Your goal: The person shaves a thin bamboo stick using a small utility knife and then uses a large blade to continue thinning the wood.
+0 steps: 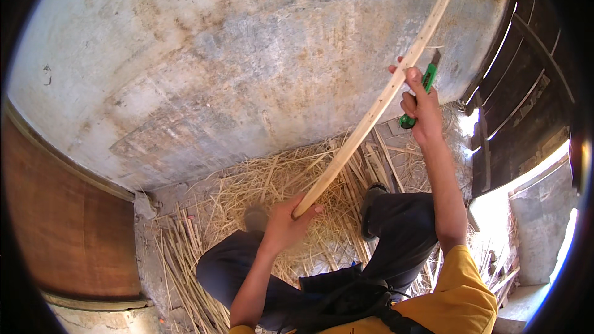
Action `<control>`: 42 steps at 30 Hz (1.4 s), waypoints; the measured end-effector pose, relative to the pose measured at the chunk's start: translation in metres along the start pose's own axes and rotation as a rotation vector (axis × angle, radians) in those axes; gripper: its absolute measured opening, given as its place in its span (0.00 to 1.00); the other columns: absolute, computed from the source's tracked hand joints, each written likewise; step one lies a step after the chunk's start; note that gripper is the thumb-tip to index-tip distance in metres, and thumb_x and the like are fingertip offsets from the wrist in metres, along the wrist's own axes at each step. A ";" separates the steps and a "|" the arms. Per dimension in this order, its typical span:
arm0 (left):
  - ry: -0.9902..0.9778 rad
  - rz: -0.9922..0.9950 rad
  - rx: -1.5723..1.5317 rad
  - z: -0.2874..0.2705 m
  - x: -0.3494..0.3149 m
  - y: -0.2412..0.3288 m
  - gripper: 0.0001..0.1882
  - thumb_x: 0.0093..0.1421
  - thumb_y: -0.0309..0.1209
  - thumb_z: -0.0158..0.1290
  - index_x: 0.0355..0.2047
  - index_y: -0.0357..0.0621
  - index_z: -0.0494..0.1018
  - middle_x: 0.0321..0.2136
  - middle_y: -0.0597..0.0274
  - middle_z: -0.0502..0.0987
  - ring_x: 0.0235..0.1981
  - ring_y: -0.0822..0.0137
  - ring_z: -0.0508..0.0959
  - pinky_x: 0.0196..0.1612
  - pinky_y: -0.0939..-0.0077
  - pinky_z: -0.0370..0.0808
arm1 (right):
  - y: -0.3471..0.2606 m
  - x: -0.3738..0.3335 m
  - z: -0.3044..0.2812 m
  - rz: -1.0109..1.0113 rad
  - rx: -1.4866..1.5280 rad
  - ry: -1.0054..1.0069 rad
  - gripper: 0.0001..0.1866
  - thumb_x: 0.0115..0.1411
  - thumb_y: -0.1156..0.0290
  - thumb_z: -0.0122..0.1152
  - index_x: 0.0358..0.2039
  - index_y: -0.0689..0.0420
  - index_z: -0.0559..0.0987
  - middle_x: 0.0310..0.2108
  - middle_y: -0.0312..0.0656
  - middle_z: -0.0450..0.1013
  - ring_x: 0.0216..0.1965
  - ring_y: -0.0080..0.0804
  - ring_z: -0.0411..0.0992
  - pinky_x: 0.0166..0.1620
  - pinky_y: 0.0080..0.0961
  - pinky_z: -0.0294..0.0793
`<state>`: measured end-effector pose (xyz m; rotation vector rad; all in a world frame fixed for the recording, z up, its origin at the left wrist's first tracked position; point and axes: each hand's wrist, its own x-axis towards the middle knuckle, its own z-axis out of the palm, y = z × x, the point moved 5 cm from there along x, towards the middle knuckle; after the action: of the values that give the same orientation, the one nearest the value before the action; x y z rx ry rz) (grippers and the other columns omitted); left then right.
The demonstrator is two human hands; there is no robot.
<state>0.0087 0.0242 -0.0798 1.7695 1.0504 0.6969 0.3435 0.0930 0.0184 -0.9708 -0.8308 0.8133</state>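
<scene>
A long pale strip of split bamboo or wood [367,124], dotted with small dark marks, slants across the view from lower left to upper right. My left hand [287,225] is closed round its lower end, above my lap. Higher up, my right hand [424,110] grips a green utility knife [428,78] with its dark blade out, pointing upward. The thumb and fingers of that hand also meet the strip near its upper part. The blade stands beside the strip, apart from it. Part of the knife's handle is hidden by my fingers.
Thin shavings [266,176] cover the floor round my feet. Bundles of long narrow strips [185,266] lie at the left, and more strips [374,170] lean near the wall. A stained wall [247,74] rises ahead. Brown board [68,210] stands left, dark slatted panels [526,86] right.
</scene>
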 end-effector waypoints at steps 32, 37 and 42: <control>0.191 -0.029 -0.366 -0.001 -0.014 0.017 0.13 0.78 0.39 0.47 0.46 0.41 0.69 0.25 0.76 0.66 0.21 0.85 0.62 0.23 0.85 0.58 | 0.027 -0.120 0.102 -0.803 -0.919 -0.802 0.20 0.61 0.57 0.71 0.51 0.50 0.83 0.28 0.37 0.77 0.22 0.36 0.78 0.25 0.32 0.77; 0.205 -0.004 -0.387 -0.002 -0.015 0.019 0.13 0.78 0.39 0.46 0.46 0.42 0.69 0.24 0.76 0.65 0.20 0.85 0.61 0.22 0.85 0.58 | 0.028 -0.120 0.100 -0.772 -0.938 -0.757 0.20 0.60 0.58 0.72 0.50 0.50 0.83 0.27 0.37 0.78 0.23 0.37 0.78 0.26 0.32 0.78; 0.196 -0.047 -0.408 0.002 -0.016 0.018 0.13 0.78 0.40 0.46 0.44 0.43 0.68 0.23 0.76 0.64 0.20 0.85 0.61 0.22 0.85 0.58 | 0.031 -0.108 0.092 -0.761 -0.906 -0.637 0.18 0.60 0.59 0.73 0.49 0.52 0.84 0.30 0.39 0.80 0.25 0.39 0.79 0.26 0.33 0.78</control>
<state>0.0093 0.0051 -0.0640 1.3422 0.9913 0.9929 0.2091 0.0427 -0.0036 -1.0312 -2.0696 0.0111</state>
